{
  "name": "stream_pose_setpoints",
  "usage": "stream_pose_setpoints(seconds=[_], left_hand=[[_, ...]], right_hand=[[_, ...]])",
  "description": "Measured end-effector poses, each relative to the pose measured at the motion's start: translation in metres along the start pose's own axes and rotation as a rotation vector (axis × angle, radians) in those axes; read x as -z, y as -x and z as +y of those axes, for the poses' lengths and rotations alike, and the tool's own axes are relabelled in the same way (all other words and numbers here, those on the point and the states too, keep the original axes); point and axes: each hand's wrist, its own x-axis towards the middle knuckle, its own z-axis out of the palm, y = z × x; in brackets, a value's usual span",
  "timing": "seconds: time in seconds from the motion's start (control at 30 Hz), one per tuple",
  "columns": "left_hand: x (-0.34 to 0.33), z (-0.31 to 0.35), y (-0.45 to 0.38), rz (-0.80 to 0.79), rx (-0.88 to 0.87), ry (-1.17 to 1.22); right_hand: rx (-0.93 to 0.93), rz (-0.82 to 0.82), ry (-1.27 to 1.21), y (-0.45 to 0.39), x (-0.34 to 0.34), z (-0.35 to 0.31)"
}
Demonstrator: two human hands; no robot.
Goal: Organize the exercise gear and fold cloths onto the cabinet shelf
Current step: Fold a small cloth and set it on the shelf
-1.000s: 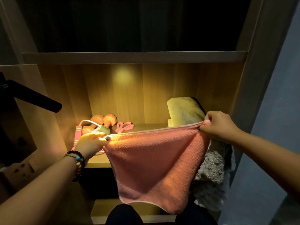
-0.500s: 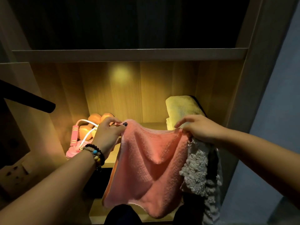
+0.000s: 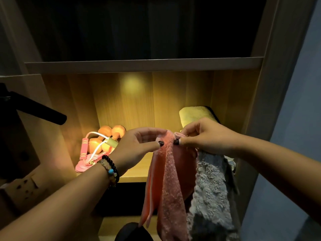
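Brought together since a second ago: both hands now nearly meeting at centre, pink cloth (image 3: 171, 180) no longer stretched wide but doubled over, hanging in a narrow vertical fold.

Left hand (image 3: 139, 146) pinching one top corner of pink cloth between thumb and fingers, dark-painted thumbnail on the fabric. Right hand (image 3: 206, 140) pinching the other top corner the same way, thumbnail just beside the left one. Corners almost touching, held in front of the lit cabinet shelf (image 3: 139, 173), above its near edge.

Beaded bracelets (image 3: 111, 168) on left wrist.

Grey shaggy cloth (image 3: 210, 186) hanging just right of pink cloth, below right wrist; attachment point hidden, cannot tell what holds it.

On shelf, far right: folded yellow-green towel (image 3: 194, 114), behind right hand. Far left: orange dumbbells (image 3: 111, 134) with a pink-handled jump rope (image 3: 87, 150) draped over and in front of them, white cord looped across.

Dark empty-looking compartment above, too dim to read. Black rod (image 3: 41, 112) sticking in from left edge. Dark rounded object (image 3: 133, 232) at bottom centre, identity unclear.
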Motion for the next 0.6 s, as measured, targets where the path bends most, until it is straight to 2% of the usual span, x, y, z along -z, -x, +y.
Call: stream_pose_setpoints(seconds=[0.13,0.23,0.37,0.43,0.53,0.6], left_hand=[[-0.003,0.005,-0.001,-0.105,-0.059,-0.214],[-0.007,0.008,-0.004,-0.154,-0.051,-0.245],[-0.009,0.008,-0.01,-0.035,-0.082,-0.36],[-0.008,0.009,-0.011,0.027,-0.073,-0.289],[0.004,0.01,-0.013,0.185,-0.038,-0.099],[0.017,0.007,-0.013,0.249,-0.027,-0.059]], right_hand=[[0.048,0.091,0.053,-0.002,0.001,-0.001],[0.054,0.104,0.036,-0.002,0.002,0.0],[0.03,0.076,-0.024,-0.005,0.004,0.007],[-0.076,0.002,-0.07,-0.003,0.007,0.015],[-0.189,-0.184,0.035,0.002,0.006,0.034],[-0.212,-0.17,0.129,0.003,0.005,0.045]])
